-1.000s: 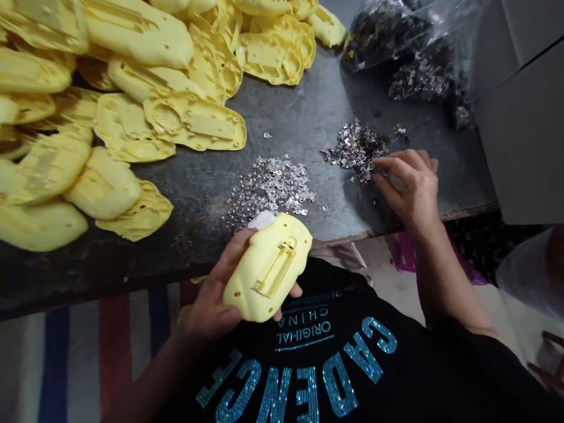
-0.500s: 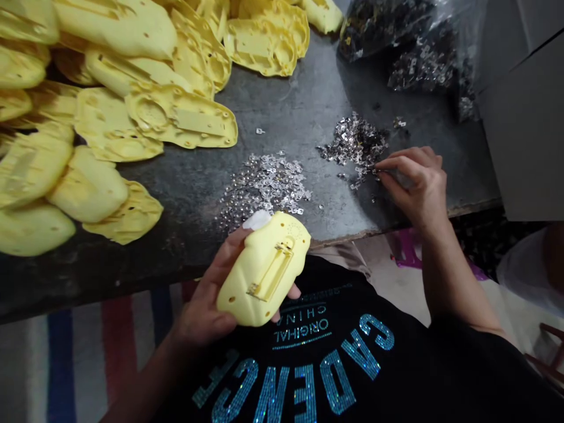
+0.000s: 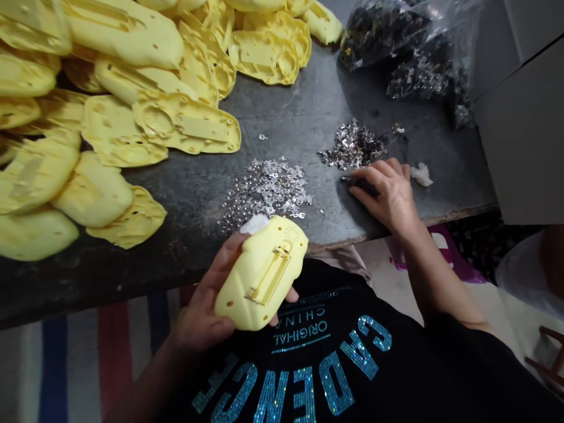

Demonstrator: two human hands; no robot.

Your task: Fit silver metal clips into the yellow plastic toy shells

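Observation:
My left hand (image 3: 207, 305) holds a yellow plastic shell (image 3: 259, 273) over my lap, its open battery slot with metal contacts facing up. My right hand (image 3: 388, 197) rests palm down on the dark table (image 3: 299, 111), fingertips touching the near edge of a small heap of metal clips (image 3: 355, 144). Whether anything sits under those fingers is hidden. A second, flatter heap of shiny metal contacts (image 3: 268, 185) lies just beyond the shell. A white scrap (image 3: 422, 174) lies by my right hand.
Many yellow shells (image 3: 110, 111) are piled over the left and far side of the table. Clear plastic bags of metal parts (image 3: 409, 53) lie at the far right. A grey box wall (image 3: 524, 117) stands at the right. Striped fabric (image 3: 79, 358) shows below the table edge.
My right hand has dropped flat and slid left onto the table beside the clip heap, uncovering the white scrap. The left hand and shell have hardly moved.

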